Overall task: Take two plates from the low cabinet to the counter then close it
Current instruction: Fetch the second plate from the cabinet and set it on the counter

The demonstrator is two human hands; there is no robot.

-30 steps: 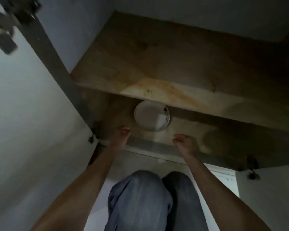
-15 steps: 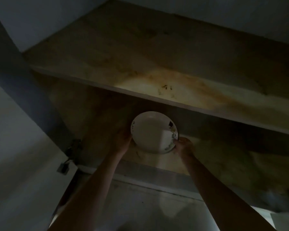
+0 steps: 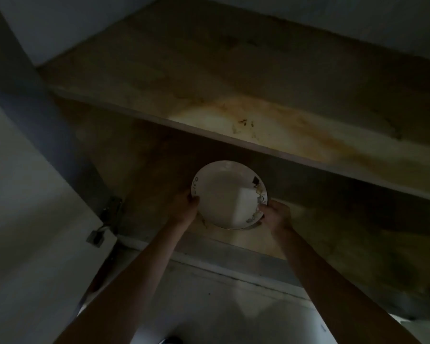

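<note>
While the white plate [image 3: 227, 194] sits low in the open cabinet [image 3: 159, 155], left hand [image 3: 184, 207] clasps its 8 o'clock rim, right hand [image 3: 274, 214] its 4 o'clock; glazed ceramic, likely rigid, slick, breakable; opposed rim holds suit.

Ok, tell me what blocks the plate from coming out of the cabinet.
Nothing visible does. Left hand and right hand grip the plate at the cabinet's front, below the shelf; the door stands open.
</note>
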